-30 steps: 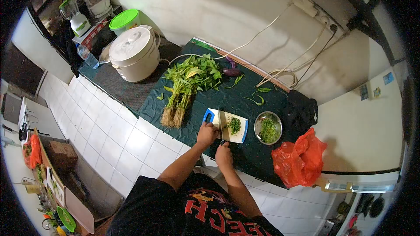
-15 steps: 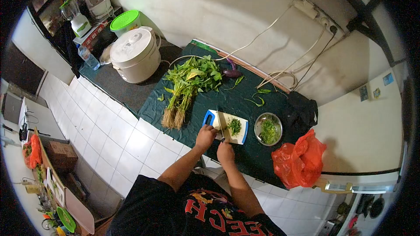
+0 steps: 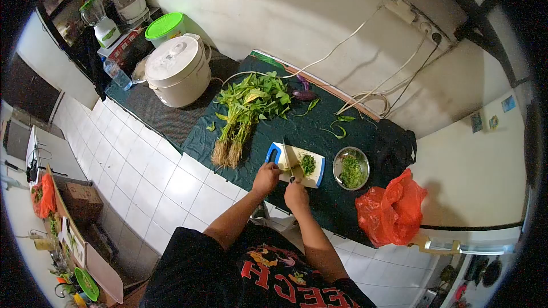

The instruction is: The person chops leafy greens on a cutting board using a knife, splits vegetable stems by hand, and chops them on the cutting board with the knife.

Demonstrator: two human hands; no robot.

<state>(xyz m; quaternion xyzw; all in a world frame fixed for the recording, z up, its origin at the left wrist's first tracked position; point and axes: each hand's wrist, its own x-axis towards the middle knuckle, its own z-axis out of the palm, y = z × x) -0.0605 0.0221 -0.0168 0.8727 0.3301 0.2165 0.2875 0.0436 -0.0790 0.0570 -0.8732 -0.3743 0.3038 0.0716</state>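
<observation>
My right hand (image 3: 296, 197) is closed round the handle of a knife (image 3: 286, 157), whose blade lies across a white cutting board (image 3: 312, 181) with blue ends. On the board's left side my left hand (image 3: 266, 179) has its fingers curled close to the blade; whatever they pinch is too small to make out. Chopped green leaves (image 3: 307, 165) lie in a small heap right of the blade. Beside the board stands a metal bowl (image 3: 366, 174) with more chopped greens (image 3: 351, 172) inside.
A bundle of leafy greens with roots (image 3: 251, 105) lies behind the board, near purple eggplants (image 3: 303, 95) and green chillies (image 3: 337, 132). A red plastic bag (image 3: 391, 208) sits at the table's right front. Further left stands a white rice cooker (image 3: 177, 74). Cables (image 3: 365, 100) run along the wall.
Both hands and the knife stay at the board with only slight shifts. The blade has tilted slightly to the left. The bowl and vegetables remain in place.
</observation>
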